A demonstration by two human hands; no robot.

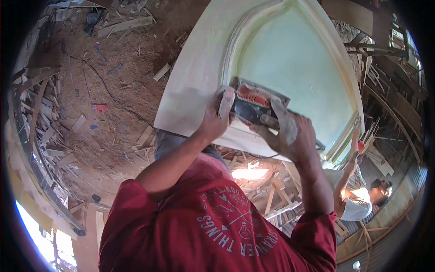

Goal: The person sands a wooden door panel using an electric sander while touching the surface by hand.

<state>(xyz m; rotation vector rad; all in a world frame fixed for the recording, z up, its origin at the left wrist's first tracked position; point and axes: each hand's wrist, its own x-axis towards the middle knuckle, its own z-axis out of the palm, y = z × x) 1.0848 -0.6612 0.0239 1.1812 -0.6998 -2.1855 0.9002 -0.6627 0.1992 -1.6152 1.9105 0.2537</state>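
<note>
An orange and black power sander [254, 96] with a flat dark plate lies against a large pale panel [192, 86], near the rim of its light green recessed middle [294, 54]. My left hand [219, 111] is closed around the sander's left end, thumb on top. On the other side, my right hand [290, 129] grips the sander's right end, its fingers dusted white. Both hands hide parts of the tool's body. A raised moulded rim [230, 50] curves up beside the sander to the panel's pointed top.
At the right, a co-worker in a pale shirt [357, 206] reaches an arm [349, 167] to the panel's edge. Wood scraps [124, 26] and a dark cord [106, 88] lie on the sawdust-covered floor. Piled timber [47, 149] lines the left side.
</note>
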